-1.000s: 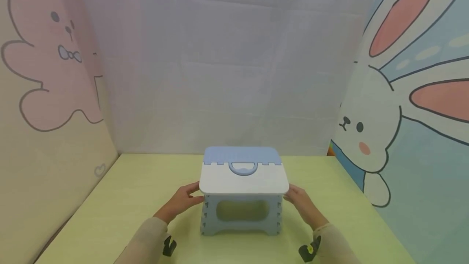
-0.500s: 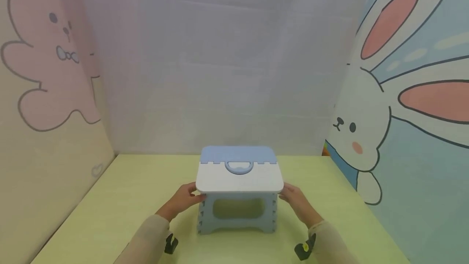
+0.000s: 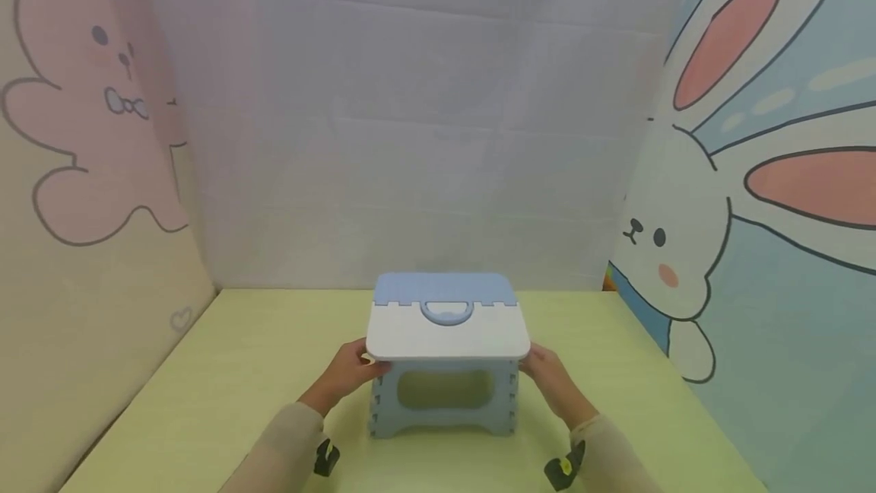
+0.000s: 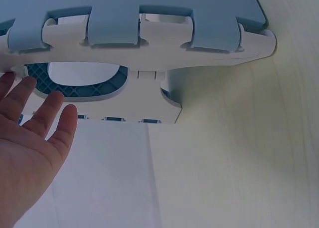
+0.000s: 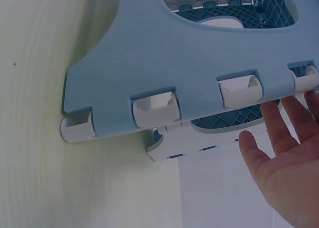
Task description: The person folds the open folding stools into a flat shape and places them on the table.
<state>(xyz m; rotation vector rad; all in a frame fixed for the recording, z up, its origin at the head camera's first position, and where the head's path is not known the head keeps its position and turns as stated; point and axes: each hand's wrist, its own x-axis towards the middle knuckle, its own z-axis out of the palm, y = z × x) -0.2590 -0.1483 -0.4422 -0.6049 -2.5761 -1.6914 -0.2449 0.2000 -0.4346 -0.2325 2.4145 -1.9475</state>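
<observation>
A folding stool [image 3: 448, 348] stands upright and unfolded on the table [image 3: 260, 371], roughly midway between its left and right edges, long side toward the person. The flat, round-cornered seat [image 3: 411, 332] is white on its near half and light blue on its far half, with a curved blue handle [image 3: 446, 319] lying flat at the middle of the seam. Below, the pale blue front panel [image 3: 445, 418] shows a wide rounded opening, notched sides and an arched foot. The left hand [image 3: 345, 369] and right hand [image 3: 553, 379] touch its ends, just under the seat
</observation>
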